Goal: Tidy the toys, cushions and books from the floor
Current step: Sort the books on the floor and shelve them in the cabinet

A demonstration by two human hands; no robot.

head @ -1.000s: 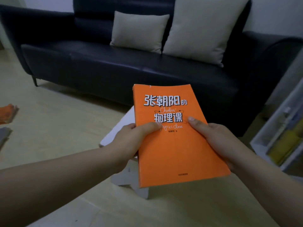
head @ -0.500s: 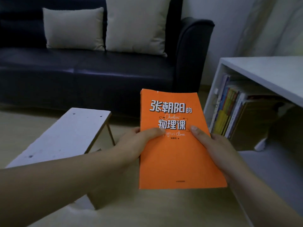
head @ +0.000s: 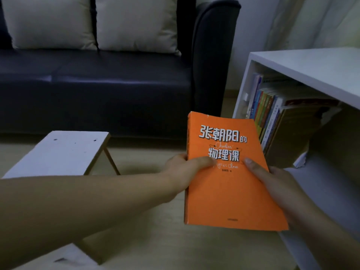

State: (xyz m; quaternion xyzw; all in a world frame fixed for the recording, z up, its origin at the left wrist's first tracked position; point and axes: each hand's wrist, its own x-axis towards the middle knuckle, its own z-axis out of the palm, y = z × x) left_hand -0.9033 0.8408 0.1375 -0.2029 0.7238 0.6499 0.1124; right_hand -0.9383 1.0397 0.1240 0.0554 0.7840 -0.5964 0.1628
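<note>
Two grips, the left hand [head: 183, 172] and the right hand [head: 276, 184], pinch one orange book [head: 229, 195].
Each thumb lies on its cover. The book is up in the air, just in front of the white shelf [head: 311, 63], near the dark sofa [head: 116, 94].

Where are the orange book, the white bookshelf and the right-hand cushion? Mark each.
orange book [head: 228, 195]: head view, bare lower half of its cover.
white bookshelf [head: 311, 65]: head view, its top board.
right-hand cushion [head: 136, 22]: head view, middle of its front face.
</note>
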